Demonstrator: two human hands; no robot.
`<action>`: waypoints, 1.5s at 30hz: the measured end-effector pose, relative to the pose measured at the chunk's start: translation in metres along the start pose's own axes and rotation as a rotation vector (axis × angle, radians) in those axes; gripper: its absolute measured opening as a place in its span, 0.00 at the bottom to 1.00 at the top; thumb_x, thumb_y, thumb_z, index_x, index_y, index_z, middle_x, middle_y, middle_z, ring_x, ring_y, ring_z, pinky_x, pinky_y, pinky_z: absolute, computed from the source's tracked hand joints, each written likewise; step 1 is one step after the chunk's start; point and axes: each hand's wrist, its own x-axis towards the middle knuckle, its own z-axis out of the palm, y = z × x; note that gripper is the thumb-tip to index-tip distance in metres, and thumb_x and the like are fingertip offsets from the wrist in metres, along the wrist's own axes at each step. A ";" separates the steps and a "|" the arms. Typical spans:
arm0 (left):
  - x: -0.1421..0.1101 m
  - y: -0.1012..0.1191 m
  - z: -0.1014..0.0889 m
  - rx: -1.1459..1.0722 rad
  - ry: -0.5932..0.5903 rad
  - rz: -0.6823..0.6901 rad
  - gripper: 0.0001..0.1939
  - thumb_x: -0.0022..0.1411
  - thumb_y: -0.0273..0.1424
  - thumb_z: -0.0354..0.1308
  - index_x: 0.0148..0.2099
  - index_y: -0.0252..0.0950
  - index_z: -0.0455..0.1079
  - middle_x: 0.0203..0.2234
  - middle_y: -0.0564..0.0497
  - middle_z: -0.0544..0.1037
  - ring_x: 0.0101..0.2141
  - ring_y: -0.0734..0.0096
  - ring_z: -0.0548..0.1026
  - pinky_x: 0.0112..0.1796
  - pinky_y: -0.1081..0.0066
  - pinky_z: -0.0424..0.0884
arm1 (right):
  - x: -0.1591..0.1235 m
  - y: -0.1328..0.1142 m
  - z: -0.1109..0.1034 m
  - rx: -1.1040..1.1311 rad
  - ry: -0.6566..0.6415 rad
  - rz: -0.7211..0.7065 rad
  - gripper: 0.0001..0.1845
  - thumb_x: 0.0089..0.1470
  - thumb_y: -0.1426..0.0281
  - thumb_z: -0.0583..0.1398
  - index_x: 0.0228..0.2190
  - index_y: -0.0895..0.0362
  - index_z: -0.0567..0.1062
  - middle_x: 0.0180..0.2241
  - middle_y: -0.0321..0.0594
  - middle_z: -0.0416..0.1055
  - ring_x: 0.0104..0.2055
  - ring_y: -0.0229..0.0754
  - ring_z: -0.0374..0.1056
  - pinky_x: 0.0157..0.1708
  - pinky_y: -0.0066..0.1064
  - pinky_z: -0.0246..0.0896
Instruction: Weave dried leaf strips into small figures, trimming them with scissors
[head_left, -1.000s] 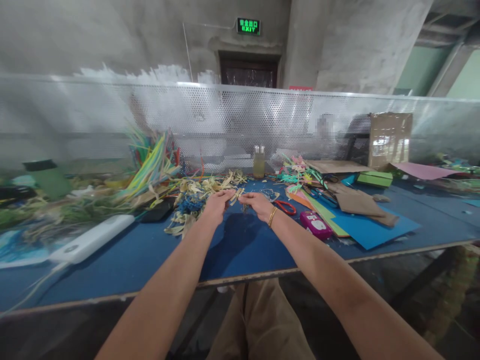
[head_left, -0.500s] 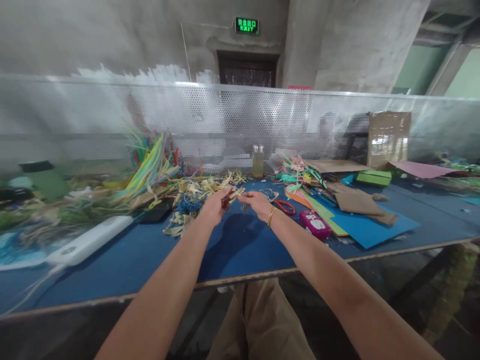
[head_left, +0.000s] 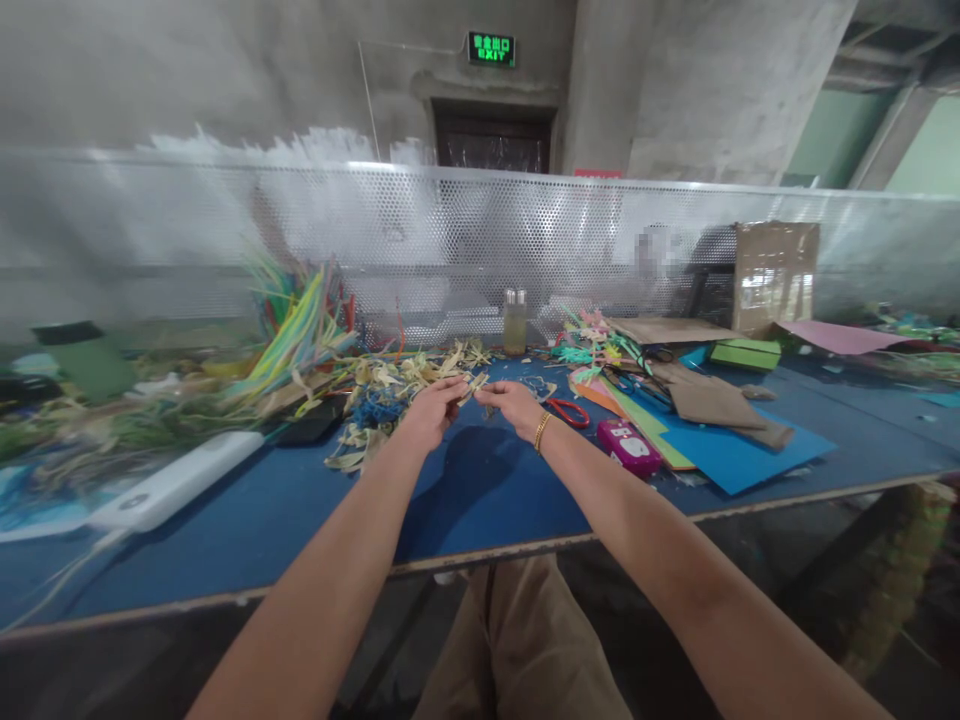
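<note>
Over the middle of the blue table, my left hand (head_left: 436,410) and my right hand (head_left: 511,402) are close together, fingertips nearly meeting. Both pinch a small pale piece of dried husk (head_left: 475,384), whose exact shape is too small to make out. A gold bracelet (head_left: 541,432) circles my right wrist. Behind and left of my left hand spreads a pile of dry, cream-coloured husks (head_left: 390,378), with a blue tangle (head_left: 377,408) among it. Red-handled scissors (head_left: 570,412) lie just right of my right hand.
Left on the table (head_left: 480,510) are a white power strip (head_left: 184,482), a green cup (head_left: 86,360) and coloured strips (head_left: 300,330). A glass bottle (head_left: 514,325) stands at the back. To the right lie a purple box (head_left: 628,447), blue paper (head_left: 739,462) and brown cardboard (head_left: 712,398).
The husk piece between my fingers has shifted slightly, and my left fingers have closed a little. The whole view has moved by a few pixels; the table things stay put.
</note>
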 end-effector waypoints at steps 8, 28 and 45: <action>0.000 -0.003 -0.001 0.038 -0.016 0.021 0.15 0.36 0.34 0.70 0.27 0.35 0.70 0.21 0.55 0.70 0.22 0.79 0.65 0.23 0.77 0.57 | -0.001 0.001 0.002 -0.056 0.014 -0.013 0.15 0.28 0.63 0.70 0.22 0.57 0.76 0.23 0.35 0.72 0.27 0.35 0.64 0.33 0.29 0.58; 0.009 -0.007 -0.008 0.040 0.042 0.103 0.21 0.36 0.31 0.70 0.36 0.37 0.73 0.22 0.55 0.71 0.18 0.81 0.63 0.19 0.75 0.53 | -0.005 -0.004 0.002 -0.072 -0.022 -0.031 0.14 0.30 0.67 0.69 0.26 0.56 0.77 0.26 0.35 0.74 0.30 0.36 0.67 0.37 0.31 0.59; 0.002 -0.006 0.002 -0.144 0.027 -0.183 0.09 0.41 0.28 0.68 0.27 0.34 0.72 0.20 0.53 0.73 0.20 0.79 0.67 0.21 0.77 0.59 | -0.003 0.003 0.003 0.009 -0.083 0.026 0.15 0.31 0.61 0.69 0.23 0.58 0.78 0.23 0.36 0.73 0.26 0.35 0.63 0.34 0.29 0.58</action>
